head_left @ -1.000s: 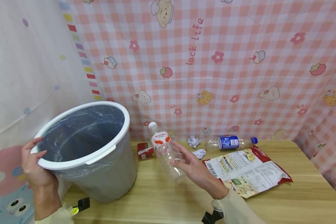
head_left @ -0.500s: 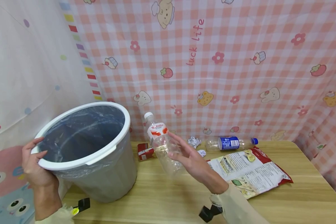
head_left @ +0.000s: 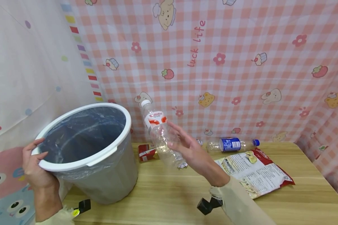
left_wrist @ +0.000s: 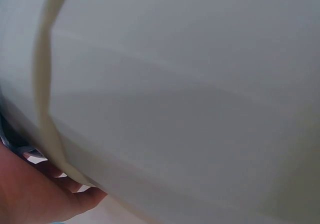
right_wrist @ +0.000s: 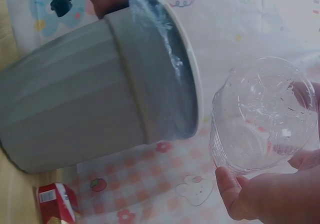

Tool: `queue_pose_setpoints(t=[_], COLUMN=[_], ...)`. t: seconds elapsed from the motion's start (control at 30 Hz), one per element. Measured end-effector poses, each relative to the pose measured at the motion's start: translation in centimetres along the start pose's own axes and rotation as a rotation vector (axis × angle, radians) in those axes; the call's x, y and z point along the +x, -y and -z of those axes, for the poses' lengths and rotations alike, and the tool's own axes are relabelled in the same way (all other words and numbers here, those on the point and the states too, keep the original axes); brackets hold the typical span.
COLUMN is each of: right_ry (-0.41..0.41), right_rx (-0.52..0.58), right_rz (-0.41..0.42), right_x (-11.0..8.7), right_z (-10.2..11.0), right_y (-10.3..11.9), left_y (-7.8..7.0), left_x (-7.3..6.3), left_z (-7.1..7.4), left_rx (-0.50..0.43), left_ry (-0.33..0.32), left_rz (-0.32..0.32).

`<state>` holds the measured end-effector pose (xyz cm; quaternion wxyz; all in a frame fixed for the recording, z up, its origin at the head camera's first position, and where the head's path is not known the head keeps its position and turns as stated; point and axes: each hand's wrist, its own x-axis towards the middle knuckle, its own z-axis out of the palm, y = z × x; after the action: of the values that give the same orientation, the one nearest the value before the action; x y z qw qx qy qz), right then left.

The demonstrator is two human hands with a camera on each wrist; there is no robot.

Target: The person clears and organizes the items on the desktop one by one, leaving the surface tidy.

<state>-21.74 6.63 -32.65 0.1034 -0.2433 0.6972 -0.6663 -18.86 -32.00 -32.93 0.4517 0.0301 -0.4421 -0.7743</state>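
My left hand [head_left: 38, 170] grips the white rim of a grey trash bin [head_left: 112, 178] lined with a clear bag. The bin leans on the left of the table. My right hand [head_left: 192, 153] holds a clear plastic bottle [head_left: 155, 122] around its lower body, above the table. A white cap and a white-and-orange label show on the bottle, which tilts with its cap up and left. In the right wrist view, the bottle's base [right_wrist: 265, 114] faces the camera, to the right of the bin opening. The left wrist view is mostly filled by the bin wall [left_wrist: 175, 104].
Behind the bottle lies a small red box [head_left: 147, 152]. Crumpled paper [head_left: 183, 165] is partly hidden by the bottle. A blue-labelled bottle [head_left: 231, 144] lies on its side at the back, with a chip bag [head_left: 262, 172] in front. A checked curtain [head_left: 228, 78] hangs behind the wooden table [head_left: 157, 200].
My right hand has lifted the bottle higher and moved it slightly left, nearer the bin opening. My left hand and the bin have stayed in place.
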Motion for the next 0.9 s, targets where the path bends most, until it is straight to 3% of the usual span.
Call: queue_pose_setpoints(t=[0.57, 0.9], right_ry=[0.088, 0.111], right_rx=[0.101, 0.089], right_rz=[0.089, 0.067], right_x=[2.1, 3.1], right_z=[-0.7, -1.3], right_y=[3.7, 4.9], left_y=[0.0, 0.0], left_x=[0.0, 0.1], left_z=[-0.1, 0.1], left_rx=[-0.001, -0.017], left_ry=[-0.005, -0.004], left_rz=[0.008, 0.011])
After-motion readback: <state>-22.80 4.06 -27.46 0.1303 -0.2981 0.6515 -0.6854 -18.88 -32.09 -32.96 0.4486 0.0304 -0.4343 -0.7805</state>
